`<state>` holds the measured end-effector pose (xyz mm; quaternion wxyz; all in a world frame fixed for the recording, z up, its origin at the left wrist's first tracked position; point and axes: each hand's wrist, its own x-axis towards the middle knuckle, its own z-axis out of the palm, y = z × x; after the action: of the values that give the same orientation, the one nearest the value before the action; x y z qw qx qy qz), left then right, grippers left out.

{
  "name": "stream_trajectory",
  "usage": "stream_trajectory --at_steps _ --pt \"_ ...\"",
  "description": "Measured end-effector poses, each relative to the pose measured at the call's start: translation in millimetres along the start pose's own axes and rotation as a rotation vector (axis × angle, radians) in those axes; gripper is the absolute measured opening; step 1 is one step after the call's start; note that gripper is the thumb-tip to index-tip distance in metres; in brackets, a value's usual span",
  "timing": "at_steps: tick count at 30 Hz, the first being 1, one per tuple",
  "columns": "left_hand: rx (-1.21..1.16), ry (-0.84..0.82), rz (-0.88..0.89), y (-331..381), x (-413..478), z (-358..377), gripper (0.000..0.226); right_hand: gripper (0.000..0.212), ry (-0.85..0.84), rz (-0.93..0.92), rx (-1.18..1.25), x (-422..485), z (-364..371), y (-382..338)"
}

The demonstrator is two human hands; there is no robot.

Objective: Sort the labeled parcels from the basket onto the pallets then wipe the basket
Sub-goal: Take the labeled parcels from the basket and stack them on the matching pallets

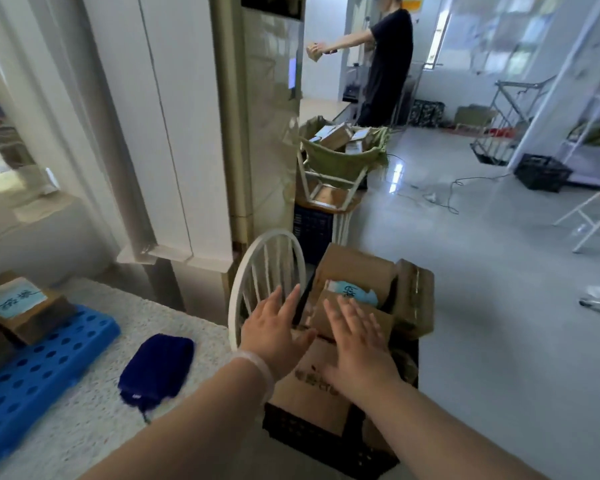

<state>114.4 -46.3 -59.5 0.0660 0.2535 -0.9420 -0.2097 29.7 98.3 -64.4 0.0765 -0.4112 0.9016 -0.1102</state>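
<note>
Reaching out over the black basket (pixel 302 434) with both hands, palms down. Left hand (pixel 278 329) above the basket's left rim, fingers (pixel 293 301) straight and fanned, holding nothing, thumb angled towards the top edge of the printed parcel (pixel 309 382) at the basket's near end. Pale band (pixel 257 363) round the left wrist. Right hand (pixel 357 344) above the basket's middle, fingers straight and spread too, gripping nothing, palm over the printed parcel, fingertips (pixel 347 306) ending just short of the blue-labelled parcel (pixel 352 293) deeper in the basket. Cannot tell whether either palm touches cardboard or floats just above it. Standing on end at the basket's right side, clear of all fingers, a tall parcel (pixel 414 299).

Pressed against the basket's left side, a white chair back (pixel 267 268), partly behind the left fingers. Lying left of the basket on a speckled counter (pixel 84 420), a dark blue cloth (pixel 156 365), untouched. Further left of the basket, a blue pallet (pixel 42 365) bearing a labelled box (pixel 21 304). Beyond the basket's far end, a green-lined bin (pixel 340 161) filled with more boxes, and well beyond that a person (pixel 390 64) holding a small box (pixel 314 51) at arm's length.
</note>
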Motion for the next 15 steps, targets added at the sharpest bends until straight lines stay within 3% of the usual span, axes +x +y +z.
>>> stream_trajectory --at_steps 7,15 --pt "0.031 -0.087 0.015 72.1 54.1 34.1 0.081 0.098 0.041 0.174 0.102 21.5 -30.4 96.6" --pt "0.004 -0.216 -0.179 78.4 99.8 68.8 0.078 0.094 -0.158 0.294 0.286 63.7 -14.6 158.1"
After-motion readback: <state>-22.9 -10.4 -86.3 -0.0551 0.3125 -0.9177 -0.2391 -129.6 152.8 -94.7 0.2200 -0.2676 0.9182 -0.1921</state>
